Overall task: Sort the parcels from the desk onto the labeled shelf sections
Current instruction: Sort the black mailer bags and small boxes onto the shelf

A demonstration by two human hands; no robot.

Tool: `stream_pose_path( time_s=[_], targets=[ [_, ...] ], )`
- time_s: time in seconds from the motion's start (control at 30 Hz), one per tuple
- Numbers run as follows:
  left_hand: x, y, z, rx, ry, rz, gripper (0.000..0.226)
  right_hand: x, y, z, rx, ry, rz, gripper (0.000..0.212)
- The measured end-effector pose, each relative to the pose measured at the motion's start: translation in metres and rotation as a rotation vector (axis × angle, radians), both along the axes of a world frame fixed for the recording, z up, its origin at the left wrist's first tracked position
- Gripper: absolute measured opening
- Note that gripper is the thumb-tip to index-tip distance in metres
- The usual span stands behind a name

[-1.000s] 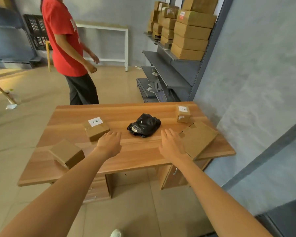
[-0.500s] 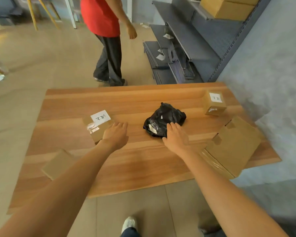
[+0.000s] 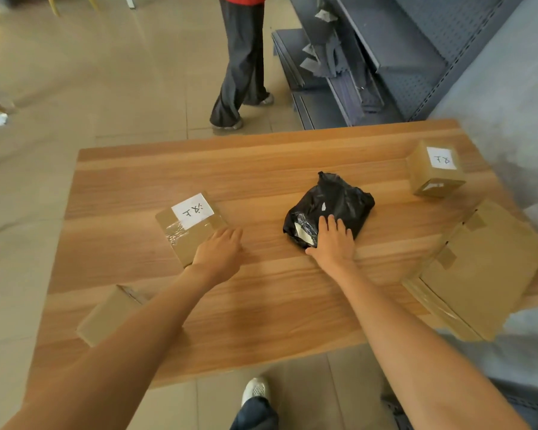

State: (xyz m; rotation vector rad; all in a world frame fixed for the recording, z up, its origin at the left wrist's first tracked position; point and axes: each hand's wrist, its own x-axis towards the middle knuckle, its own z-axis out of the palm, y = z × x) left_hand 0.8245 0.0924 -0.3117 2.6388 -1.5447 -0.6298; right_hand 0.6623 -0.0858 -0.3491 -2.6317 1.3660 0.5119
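A wooden desk (image 3: 261,305) carries several parcels. My right hand (image 3: 333,242) lies flat on the near edge of a crumpled black plastic bag parcel (image 3: 336,200) at the desk's middle, fingers spread over it. My left hand (image 3: 219,252) rests against the near right corner of a flat cardboard box with a white handwritten label (image 3: 188,226). A small labelled carton (image 3: 434,172) stands at the far right. A large flat cardboard box (image 3: 482,268) overhangs the right edge. A plain small box (image 3: 109,315) sits at the near left, partly behind my left forearm.
A person in dark trousers (image 3: 243,63) walks on the tiled floor beyond the desk. Grey metal shelving (image 3: 385,41) with loose dark panels stands at the back right. A grey wall (image 3: 510,88) borders the desk's right side. My shoe (image 3: 255,391) shows below the desk edge.
My right hand has slid forward onto the black bag. My left hand has stayed by the labelled flat box. My view has tipped further down, and the person has stepped right toward the shelving.
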Motion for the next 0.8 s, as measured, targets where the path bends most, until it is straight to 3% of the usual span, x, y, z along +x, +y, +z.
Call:
stream_pose_path(
  time_s=[0.17, 0.27, 0.5, 0.7, 0.8],
  targets=[
    [0.002, 0.005, -0.001, 0.032, 0.006, -0.009, 0.058, -0.005, 0.0, -0.002, -0.111, -0.11, 0.039, 0.043],
    [-0.001, 0.001, 0.003, 0.051, 0.015, 0.006, 0.056, -0.01, -0.002, 0.019, -0.127, -0.183, 0.045, 0.026],
    [-0.011, -0.024, 0.035, -0.017, 0.016, -0.002, 0.057, -0.023, -0.022, 0.074, -0.088, -0.39, -0.11, 0.034],
    [-0.028, -0.054, 0.067, -0.09, 0.022, -0.021, 0.063, -0.04, -0.038, 0.127, 0.302, -0.779, -0.326, 0.035],
    [-0.039, -0.064, 0.076, -0.134, 0.126, 0.02, 0.076, -0.049, -0.039, 0.155, 0.45, -0.947, -0.395, 0.038]
  ],
)
